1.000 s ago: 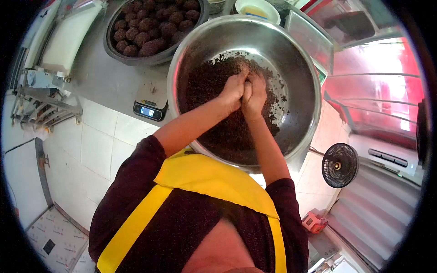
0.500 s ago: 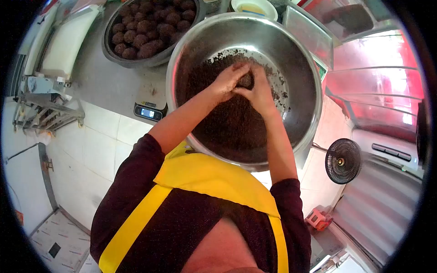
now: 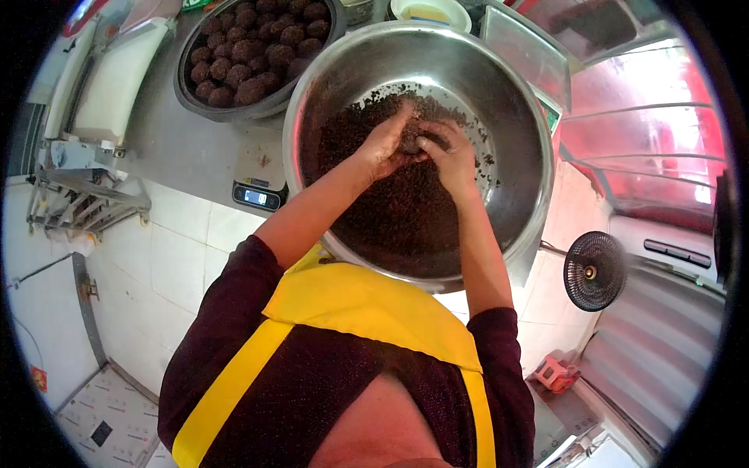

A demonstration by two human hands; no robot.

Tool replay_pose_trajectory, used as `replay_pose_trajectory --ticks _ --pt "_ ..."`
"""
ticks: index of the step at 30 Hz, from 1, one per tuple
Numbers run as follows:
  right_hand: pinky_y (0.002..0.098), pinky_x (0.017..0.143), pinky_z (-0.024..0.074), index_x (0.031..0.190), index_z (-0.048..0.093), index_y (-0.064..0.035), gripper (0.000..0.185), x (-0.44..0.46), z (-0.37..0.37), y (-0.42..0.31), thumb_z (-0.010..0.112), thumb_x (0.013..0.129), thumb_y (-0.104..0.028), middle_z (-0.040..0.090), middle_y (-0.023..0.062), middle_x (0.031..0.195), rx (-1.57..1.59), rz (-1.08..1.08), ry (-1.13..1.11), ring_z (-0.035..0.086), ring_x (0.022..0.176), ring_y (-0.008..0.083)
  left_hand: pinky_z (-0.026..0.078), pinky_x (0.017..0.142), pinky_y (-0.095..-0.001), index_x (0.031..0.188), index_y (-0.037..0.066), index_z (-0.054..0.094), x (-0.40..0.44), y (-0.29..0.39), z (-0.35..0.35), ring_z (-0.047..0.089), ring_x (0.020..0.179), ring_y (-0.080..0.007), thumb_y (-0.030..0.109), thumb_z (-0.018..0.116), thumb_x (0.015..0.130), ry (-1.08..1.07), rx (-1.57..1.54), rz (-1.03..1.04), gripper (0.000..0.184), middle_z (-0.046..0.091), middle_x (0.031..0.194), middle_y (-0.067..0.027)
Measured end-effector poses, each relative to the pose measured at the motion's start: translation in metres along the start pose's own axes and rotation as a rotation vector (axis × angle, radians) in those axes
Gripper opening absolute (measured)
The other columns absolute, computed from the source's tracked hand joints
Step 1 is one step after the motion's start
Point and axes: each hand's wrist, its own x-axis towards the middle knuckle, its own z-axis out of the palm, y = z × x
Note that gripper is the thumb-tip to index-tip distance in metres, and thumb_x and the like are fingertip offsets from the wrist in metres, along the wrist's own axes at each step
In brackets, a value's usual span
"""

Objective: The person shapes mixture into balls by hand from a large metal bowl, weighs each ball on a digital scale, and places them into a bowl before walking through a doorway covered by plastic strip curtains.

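Head view, and I'm cupping one dark clump [image 3: 410,140] between both palms, right above the loose crumbs [image 3: 406,222] inside the big steel bowl [image 3: 511,129]. My left hand [image 3: 381,147] is cradling it from the side, fingers fairly straight; my right hand [image 3: 452,156] is curling in narrow, thumb lying against it. Fingers are hiding much of the clump, so I can't tell how round it is. Looks to me like I'm at the shaping step, and the next squeeze is calling for even pressure from both palms, or it could be crumbling. Counting up: two hands are working, one clump is sitting between them, one bowl is holding the crumbs. Beside it, one dark tub [image 3: 209,110] is carrying heaped balls [image 3: 248,51], overlapping too much for an exact count. One scale [image 3: 259,197] is showing a lit display.
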Motion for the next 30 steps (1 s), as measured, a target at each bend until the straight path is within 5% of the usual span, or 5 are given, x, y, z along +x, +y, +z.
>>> replay_pose_trajectory --ticks 10,14,22,26,30 --pt "0.0323 0.082 0.0453 0.098 0.064 0.0002 0.015 0.001 0.016 0.027 0.062 0.084 -0.005 0.061 0.0105 0.099 0.061 0.100 0.307 0.060 0.091 0.0262 0.049 0.085 -0.0405 0.126 -0.001 0.042 0.003 -0.002 -0.013 0.054 0.109 -0.0225 0.052 0.055 0.088 0.002 0.071 0.094 0.066 0.051 0.122 -0.0126" --pt "0.0338 0.083 0.0452 0.090 0.066 0.0013 0.018 -0.002 0.005 0.034 0.065 0.083 -0.015 0.059 0.0126 0.104 -0.454 -0.075 0.228 0.059 0.093 0.0290 0.046 0.090 -0.0420 0.131 0.001 0.038 0.005 -0.001 -0.020 0.050 0.114 -0.0231 0.048 0.057 0.088 0.044 -0.045 0.072 0.066 0.046 0.129 -0.0140" --pt "0.0333 0.081 0.0455 0.100 0.063 -0.0012 0.023 0.000 0.019 0.009 0.069 0.079 -0.011 0.060 0.0139 0.098 -0.076 0.029 0.132 0.059 0.091 0.0296 0.039 0.095 -0.0415 0.131 0.006 0.042 0.000 -0.012 -0.005 0.049 0.114 -0.0221 0.049 0.060 0.086 0.196 0.178 0.168 0.065 0.047 0.128 -0.0125" --pt "0.0322 0.077 0.0474 0.095 0.064 -0.0002 0.016 0.001 0.018 0.012 0.065 0.081 -0.007 0.062 0.0127 0.098 0.244 0.350 0.158 0.061 0.086 0.0269 0.048 0.085 -0.0414 0.119 0.002 0.049 0.008 -0.013 -0.017 0.058 0.100 -0.0238 0.045 0.059 0.088 0.182 0.103 0.136 0.055 0.058 0.111 -0.0125" --pt "0.0306 0.076 0.0486 0.095 0.063 0.0002 0.014 0.001 0.009 0.048 0.064 0.082 -0.006 0.064 0.0115 0.097 -0.224 0.008 0.208 0.063 0.085 0.0217 0.056 0.070 -0.0386 0.109 0.001 0.054 0.001 -0.002 -0.014 0.064 0.079 -0.0244 0.043 0.058 0.089 0.115 -0.255 0.052 0.046 0.063 0.091 -0.0099"
